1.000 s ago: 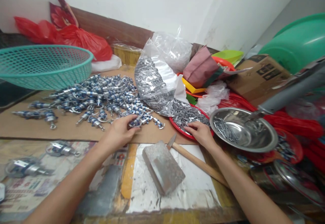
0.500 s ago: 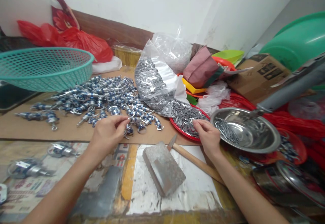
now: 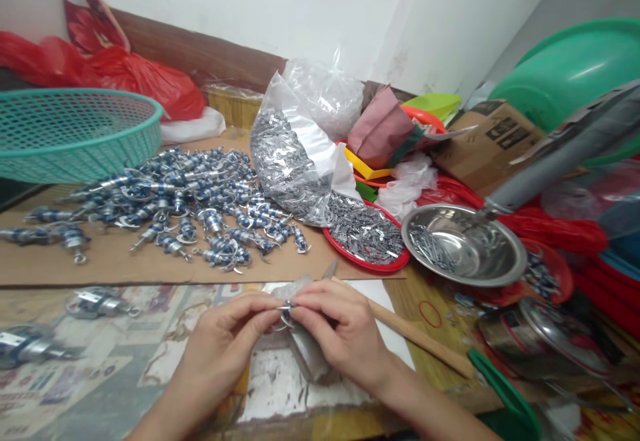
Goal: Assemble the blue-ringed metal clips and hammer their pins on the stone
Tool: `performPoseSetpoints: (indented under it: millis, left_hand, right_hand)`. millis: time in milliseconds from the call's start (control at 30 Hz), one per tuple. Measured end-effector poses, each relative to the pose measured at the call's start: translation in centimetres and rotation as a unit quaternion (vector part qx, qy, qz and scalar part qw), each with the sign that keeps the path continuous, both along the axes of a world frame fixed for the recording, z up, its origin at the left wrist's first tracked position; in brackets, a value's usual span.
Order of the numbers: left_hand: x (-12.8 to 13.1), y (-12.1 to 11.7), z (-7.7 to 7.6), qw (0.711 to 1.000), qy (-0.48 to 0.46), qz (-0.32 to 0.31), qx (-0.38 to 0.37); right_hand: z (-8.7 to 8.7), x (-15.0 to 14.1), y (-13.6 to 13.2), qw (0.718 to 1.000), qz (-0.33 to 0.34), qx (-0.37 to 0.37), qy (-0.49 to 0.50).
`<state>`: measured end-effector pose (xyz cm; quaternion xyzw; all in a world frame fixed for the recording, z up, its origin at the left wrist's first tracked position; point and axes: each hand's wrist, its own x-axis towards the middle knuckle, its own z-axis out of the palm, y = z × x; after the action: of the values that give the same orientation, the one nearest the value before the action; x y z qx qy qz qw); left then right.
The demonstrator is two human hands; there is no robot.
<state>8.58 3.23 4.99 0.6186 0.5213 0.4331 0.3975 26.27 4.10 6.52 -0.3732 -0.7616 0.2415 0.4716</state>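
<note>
My left hand point(image 3: 227, 337) and my right hand point(image 3: 347, 327) meet above the grey metal block point(image 3: 311, 354). Their fingertips pinch a small silver metal fitting point(image 3: 286, 309) with a curved ring hanging from it. Fingers cover most of this fitting, and any clip against it cannot be made out. A hammer point(image 3: 415, 337) with a wooden handle lies behind and to the right of the block, its head partly hidden by my right hand. Beyond my hands is a pile of blue and silver fittings point(image 3: 210, 187) with curved rings. Flat metal clips point(image 3: 367, 231) fill a red plate point(image 3: 367, 265).
A plastic bag of clips point(image 3: 285, 161) leans behind the plate. To the right stands a steel bowl point(image 3: 465, 279) holding thin metal pins. Two larger-looking fittings point(image 3: 100, 302) lie at left. A teal basket point(image 3: 80, 137) and a green-handled tool point(image 3: 505, 387) flank the workspace.
My left hand has come from the pile and my right hand from the plate of clips. They now meet over the block, around a small fitting. The view has shifted slightly right.
</note>
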Motion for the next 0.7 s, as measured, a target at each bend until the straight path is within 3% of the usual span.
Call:
performPoseSetpoints:
  millis: [100, 200, 367, 500, 700]
  left_hand:
    - [-0.2, -0.8, 0.1, 0.999, -0.022, -0.022, -0.011]
    - [0.2, -1.2, 0.4, 0.998, -0.047, -0.035, -0.013]
    - [1.1, -0.7, -0.1, 0.995, 0.036, 0.014, 0.09]
    - [0.8, -0.5, -0.7, 0.982, 0.071, 0.009, 0.174]
    - [0.9, -0.6, -0.5, 0.976, 0.067, 0.038, 0.202]
  right_hand:
    - [-0.5, -0.6, -0.7, 0.999, -0.022, 0.038, 0.003]
    - [-0.3, -0.7, -1.0, 0.999, -0.028, 0.01, 0.015]
    - [0.6, -0.1, -1.0, 0.997, -0.001, -0.053, -0.052]
    - [1.0, 0.4, -1.0, 0.985, 0.005, 0.015, -0.174]
    - [1.5, 0.6, -1.0, 0.953, 0.025, 0.092, -0.287]
